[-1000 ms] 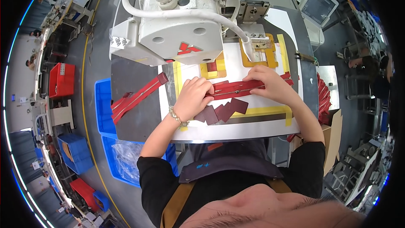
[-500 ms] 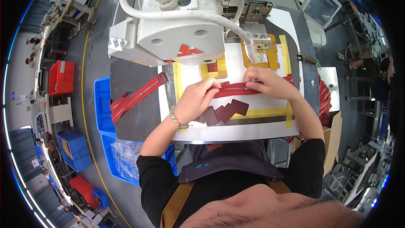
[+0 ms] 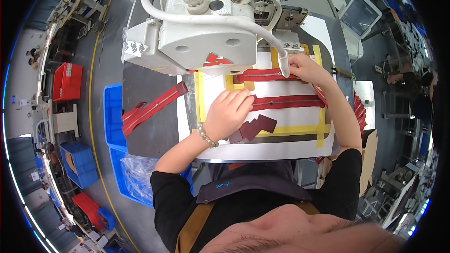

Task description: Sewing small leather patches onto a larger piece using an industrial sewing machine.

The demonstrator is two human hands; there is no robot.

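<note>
The right hand (image 3: 307,69) apparently pinches the upper red zipper (image 3: 262,75).

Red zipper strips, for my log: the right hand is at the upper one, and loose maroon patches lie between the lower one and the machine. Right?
No: the head view shows the maroon patches on the near side of the lower zipper strip, away from the sewing machine. The right hand is at the upper strip.
</note>
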